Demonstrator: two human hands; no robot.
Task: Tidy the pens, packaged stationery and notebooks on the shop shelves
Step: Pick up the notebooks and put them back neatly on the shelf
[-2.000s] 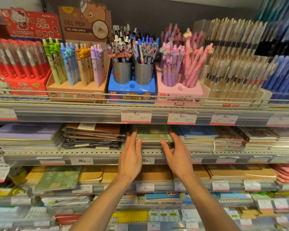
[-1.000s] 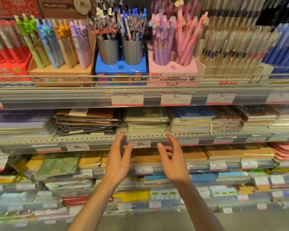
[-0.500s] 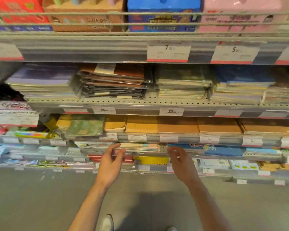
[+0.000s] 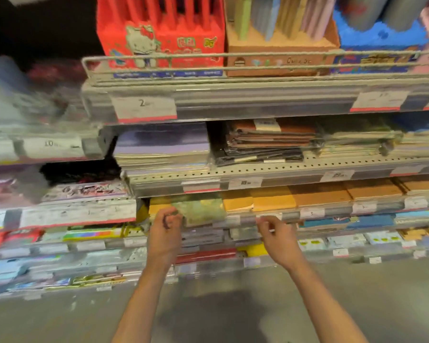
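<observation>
— Green, that notebook [image 4: 203,209] I'm after: it sits at the left end of the third shelf down, tilted across an orange notebook [image 4: 159,208].

— And your left hand [image 4: 164,240]?

— Raised in front of that shelf's price rail [image 4: 243,220], fingers loosely curled, thumb and fingertips just at the green cover's near corner. I cannot tell whether the grip has closed on it; the head view is blurred.

— The right?

— My right hand [image 4: 280,243] hovers further right along the rail, fingers loosely bent, grip narrow, holding nothing.

— Above?

— Wrapped brown notebooks [image 4: 270,142], and a red pen box [image 4: 159,38] on the top shelf.
</observation>
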